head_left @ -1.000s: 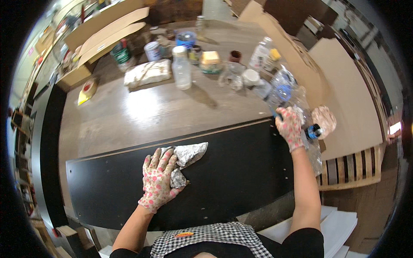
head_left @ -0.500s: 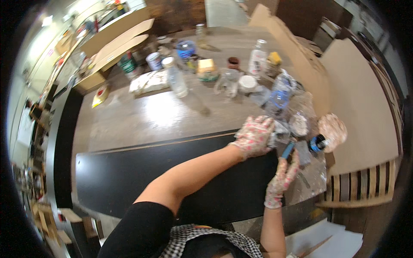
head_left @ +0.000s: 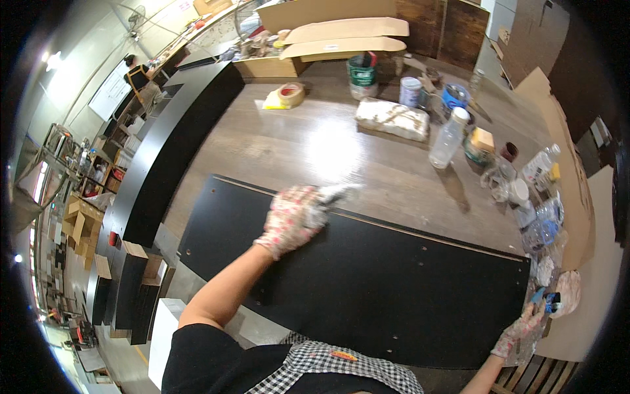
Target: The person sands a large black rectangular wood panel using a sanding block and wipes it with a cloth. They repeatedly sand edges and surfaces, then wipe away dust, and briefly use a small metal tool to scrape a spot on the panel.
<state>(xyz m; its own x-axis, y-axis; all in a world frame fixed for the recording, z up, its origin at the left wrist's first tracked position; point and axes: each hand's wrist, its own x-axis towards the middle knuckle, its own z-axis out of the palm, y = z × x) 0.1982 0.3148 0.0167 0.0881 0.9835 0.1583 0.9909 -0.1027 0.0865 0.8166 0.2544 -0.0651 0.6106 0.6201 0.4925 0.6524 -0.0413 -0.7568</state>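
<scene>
L hand (head_left: 293, 218) clenched on rag (head_left: 338, 192) at black panel (head_left: 367, 282) far edge; R hand (head_left: 522, 331) at right end, grip unclear.

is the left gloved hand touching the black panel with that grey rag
Touching. The head view shows the left hand in a floral glove pressing the crumpled grey rag flat against the black panel's far edge.

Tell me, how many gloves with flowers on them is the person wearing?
2. The left hand in a flowered glove presses a grey rag on the black panel. The right hand wears one at the panel's right end.
</scene>
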